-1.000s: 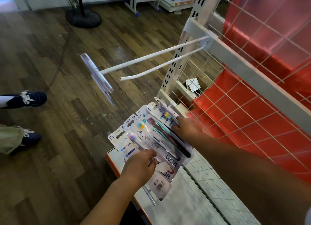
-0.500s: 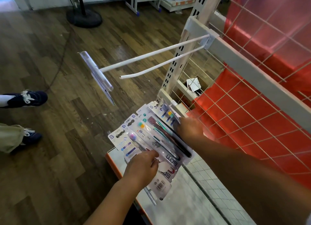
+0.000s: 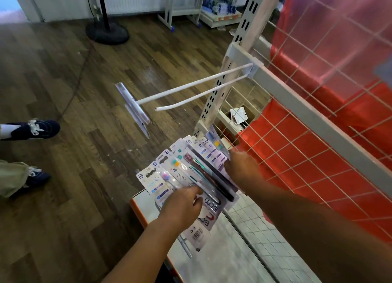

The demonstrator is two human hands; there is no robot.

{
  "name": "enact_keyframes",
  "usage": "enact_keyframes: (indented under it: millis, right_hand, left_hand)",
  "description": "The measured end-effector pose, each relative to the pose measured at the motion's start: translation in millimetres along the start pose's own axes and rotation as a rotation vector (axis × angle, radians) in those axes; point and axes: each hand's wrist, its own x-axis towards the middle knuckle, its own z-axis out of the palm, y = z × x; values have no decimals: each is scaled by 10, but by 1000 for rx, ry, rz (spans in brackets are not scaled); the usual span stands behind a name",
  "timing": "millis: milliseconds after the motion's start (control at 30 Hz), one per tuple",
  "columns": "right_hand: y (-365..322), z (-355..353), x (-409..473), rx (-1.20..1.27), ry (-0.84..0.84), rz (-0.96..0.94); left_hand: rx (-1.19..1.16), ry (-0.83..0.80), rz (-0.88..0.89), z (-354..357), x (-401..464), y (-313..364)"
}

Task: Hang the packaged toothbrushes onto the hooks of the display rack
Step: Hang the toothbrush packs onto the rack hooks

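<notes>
A fanned stack of packaged toothbrushes (image 3: 182, 172) lies between my two hands above the shelf corner. My left hand (image 3: 182, 206) grips the lower ends of the packs, thumb on top. My right hand (image 3: 241, 168) holds the right edge of the stack near its top, fingers curled round it. Above them a white double-wire hook (image 3: 191, 92) juts left from the grey rack bar (image 3: 297, 96), bare, with a clear label holder (image 3: 132, 106) at its tip. The hook's lower wire tip is well above the packs.
A white wire grid (image 3: 307, 147) with red sheeting behind stands on the right. Below lies a shelf with an orange edge (image 3: 137, 210). A slotted upright (image 3: 224, 87) carries the bar. Another person's feet in dark shoes (image 3: 36, 130) stand at left, and a fan base (image 3: 107, 32) beyond.
My right hand has slid a little up along the stack's right edge. The packs and my left hand have hardly moved.
</notes>
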Motion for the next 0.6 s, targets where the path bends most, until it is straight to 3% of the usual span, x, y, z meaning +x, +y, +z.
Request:
enact_keyframes:
  millis: [267, 467, 600]
  right_hand:
    - [-215, -200, -242, 167, 8, -18]
    - [-389, -240, -430, 730, 29, 91]
    - [-498, -270, -584, 1040, -47, 240]
  left_hand:
    - [-72, 3, -42, -261, -84, 79]
    - [-198, 43, -70, -482, -138, 118]
    - [-305, 51, -101, -595, -169, 201]
